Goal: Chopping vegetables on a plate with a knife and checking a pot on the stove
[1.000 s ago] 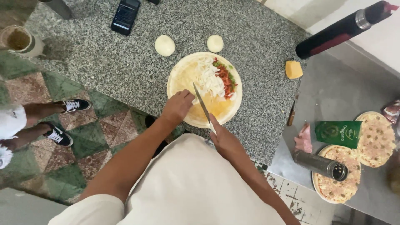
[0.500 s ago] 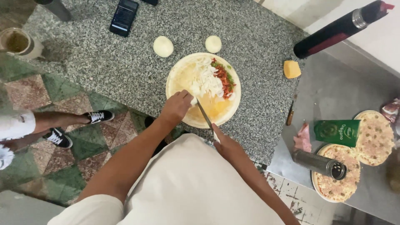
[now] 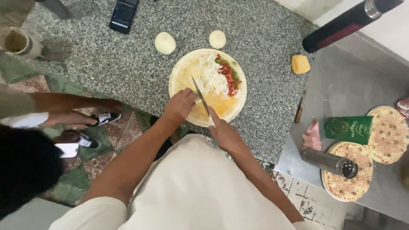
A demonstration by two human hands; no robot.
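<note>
A round pale cutting board (image 3: 185,76) lies on the granite counter (image 3: 106,64), carrying a heap of chopped white onion (image 3: 211,76) and diced red and green pepper (image 3: 228,76). My right hand (image 3: 224,134) grips a knife (image 3: 201,97) by its handle, the blade slanting up across the board. My left hand (image 3: 180,104) rests on the board's near edge beside the blade; I cannot tell whether it presses something down.
Two peeled onions (image 3: 165,42) (image 3: 217,39) and a phone (image 3: 124,15) sit behind the board; a cheese block (image 3: 300,64) lies right. On the steel table are pizzas (image 3: 346,187), a green packet (image 3: 350,129) and a metal shaker (image 3: 329,162). Another person stands at left.
The knife blade has shifted left across the board, and my left hand has stayed beside it. The person at left has come closer, their dark head now showing.
</note>
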